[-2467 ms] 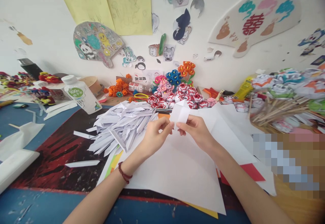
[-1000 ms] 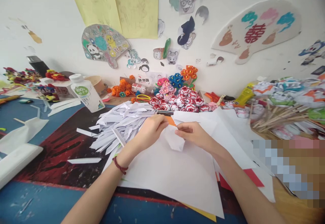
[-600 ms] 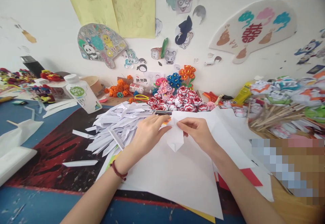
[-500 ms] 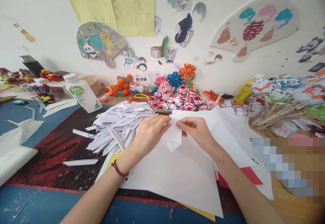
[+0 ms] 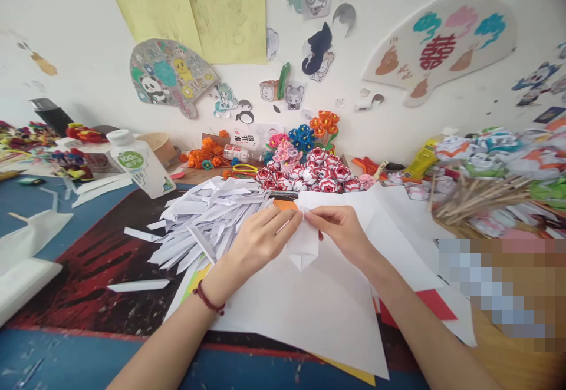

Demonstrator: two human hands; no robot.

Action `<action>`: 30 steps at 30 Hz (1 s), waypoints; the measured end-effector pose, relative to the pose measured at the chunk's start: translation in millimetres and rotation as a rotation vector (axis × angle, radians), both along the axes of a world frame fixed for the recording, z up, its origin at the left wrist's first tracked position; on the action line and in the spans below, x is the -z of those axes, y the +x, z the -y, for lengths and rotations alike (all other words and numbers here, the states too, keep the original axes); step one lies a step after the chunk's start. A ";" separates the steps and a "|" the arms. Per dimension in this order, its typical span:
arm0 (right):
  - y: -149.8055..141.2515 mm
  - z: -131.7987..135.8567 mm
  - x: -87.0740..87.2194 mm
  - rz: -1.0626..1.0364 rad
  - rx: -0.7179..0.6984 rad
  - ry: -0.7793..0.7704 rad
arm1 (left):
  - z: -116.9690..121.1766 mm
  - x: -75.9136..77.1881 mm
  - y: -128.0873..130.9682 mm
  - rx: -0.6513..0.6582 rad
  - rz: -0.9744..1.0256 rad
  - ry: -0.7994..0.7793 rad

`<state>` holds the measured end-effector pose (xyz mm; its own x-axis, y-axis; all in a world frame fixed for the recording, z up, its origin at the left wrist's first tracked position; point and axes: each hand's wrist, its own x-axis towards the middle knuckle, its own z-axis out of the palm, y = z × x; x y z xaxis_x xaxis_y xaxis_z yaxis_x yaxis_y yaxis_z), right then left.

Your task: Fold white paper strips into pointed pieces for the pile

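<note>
Between my two hands is a small piece of folded white paper [image 5: 303,250], its lower end tapering to a point with a creased flap. My left hand [image 5: 267,234] pinches its upper edge from the left, the fingers laid over the top. From the right, my right hand [image 5: 338,225] grips the same edge between thumb and forefinger. The fingertips nearly meet and hide the paper's top. Underneath lie large white sheets [image 5: 309,319]. Just left of my left hand rises a heap of folded white paper strips [image 5: 207,213].
Red-and-white paper flowers [image 5: 325,172] line the back, beside orange flowers [image 5: 206,153]. A white bottle [image 5: 140,165] stands tilted at left. Wooden sticks [image 5: 481,198] fill a box at right. A red sheet [image 5: 435,306] pokes out under white paper. Single strips [image 5: 138,286] lie on the dark mat.
The folded paper was held up with its point on top; now it hangs point-down over the sheets. Most recently, my left fingers have come down and closed on its upper edge.
</note>
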<state>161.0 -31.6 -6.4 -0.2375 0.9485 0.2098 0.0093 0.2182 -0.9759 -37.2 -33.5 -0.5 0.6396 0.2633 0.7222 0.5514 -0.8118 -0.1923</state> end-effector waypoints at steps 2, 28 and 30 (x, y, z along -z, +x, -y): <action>0.1 0.0 0.0 -0.001 -0.003 -0.005 | -0.3 1.4 0.3 -0.010 0.003 -0.018; -3.0 2.6 2.2 0.110 0.126 0.079 | 6.6 -5.6 20.4 -0.118 0.603 -0.775; -3.3 3.0 1.4 0.102 0.130 0.072 | 7.8 -4.7 21.2 -0.108 0.569 -0.754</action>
<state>157.6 -34.6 -7.8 -0.1372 0.9560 0.2594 0.1400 0.2779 -0.9503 -16.0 -41.3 4.2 0.1897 0.8244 0.5333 0.4801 -0.5516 0.6821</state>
